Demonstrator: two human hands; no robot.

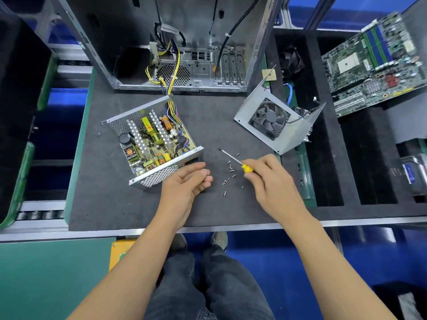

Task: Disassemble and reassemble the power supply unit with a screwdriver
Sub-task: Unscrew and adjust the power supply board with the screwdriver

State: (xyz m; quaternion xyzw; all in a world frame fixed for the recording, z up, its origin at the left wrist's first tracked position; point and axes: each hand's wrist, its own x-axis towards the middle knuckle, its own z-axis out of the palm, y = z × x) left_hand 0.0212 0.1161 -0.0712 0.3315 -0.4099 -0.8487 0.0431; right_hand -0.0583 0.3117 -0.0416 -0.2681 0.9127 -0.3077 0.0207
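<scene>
The opened silver power supply unit (pixel 152 144) sits lidless on the dark surface (pixel 111 204), the right hand (pixel 268 179) gripping the yellow-handled screwdriver (pixel 238 162) over the loose screws (pixel 230 173) (probably picking one), the left hand (pixel 187 181) relaxed, holding nothing, beside the casing

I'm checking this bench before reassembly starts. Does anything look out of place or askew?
The small screws lie loose and scattered on the mat, uncontained, between both hands. The fan cover sits apart from the open power supply, tilted over the mat's right edge.

Opened power supply unit (pixel 152 142) on mat, circuit board exposed, yellow-handled screwdriver (pixel 238 163) beside
</scene>
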